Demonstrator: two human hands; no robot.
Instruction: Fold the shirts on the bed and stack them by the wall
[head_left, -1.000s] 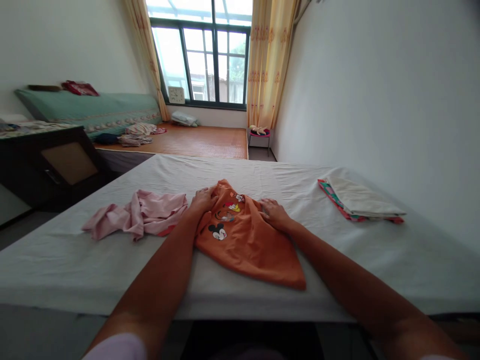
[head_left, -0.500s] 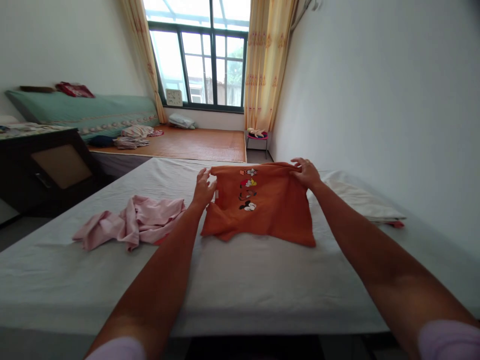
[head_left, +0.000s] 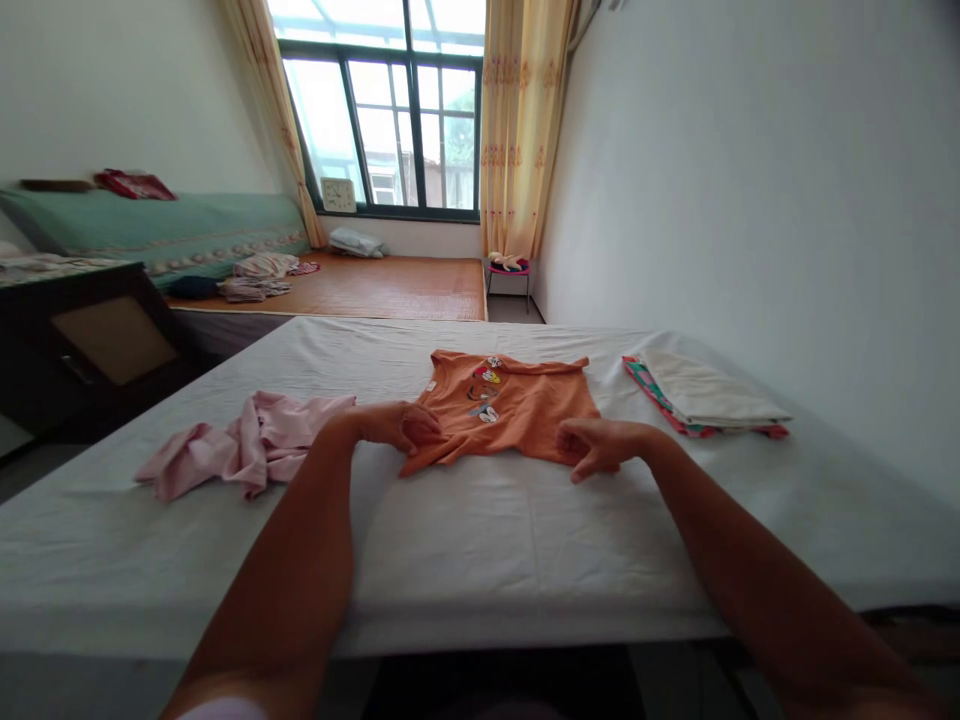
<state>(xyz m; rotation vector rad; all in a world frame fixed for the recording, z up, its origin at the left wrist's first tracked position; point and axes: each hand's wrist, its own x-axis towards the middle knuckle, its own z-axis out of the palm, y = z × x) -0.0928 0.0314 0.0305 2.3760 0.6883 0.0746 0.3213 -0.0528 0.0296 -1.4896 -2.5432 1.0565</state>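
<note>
An orange T-shirt (head_left: 517,400) with a column of cartoon prints lies spread on the white-sheeted bed. Over its near left part rests my left hand (head_left: 401,425), palm down, fingers stretched onto the cloth and thumb apart. My right hand (head_left: 596,443) is at the near right part, fingers bent over the fabric with the thumb held away from them. Neither hand visibly grips the shirt, though the undersides of the fingers are hidden. Left of the shirt, a crumpled pink garment (head_left: 255,440) lies beside my left forearm.
Folded white cloth (head_left: 720,390) lies on a red-and-green patterned piece to the right. The white sheet (head_left: 465,560) covers the bed to its front edge. A dark cabinet (head_left: 97,340) stands left, and a second bed with a brown mat (head_left: 397,285) is beyond.
Both hands have let go of the shirt's far edge and come down toward its near edge. The shirt, held partly raised before, now lies flat. The folded cloth at right is more fully visible.
</note>
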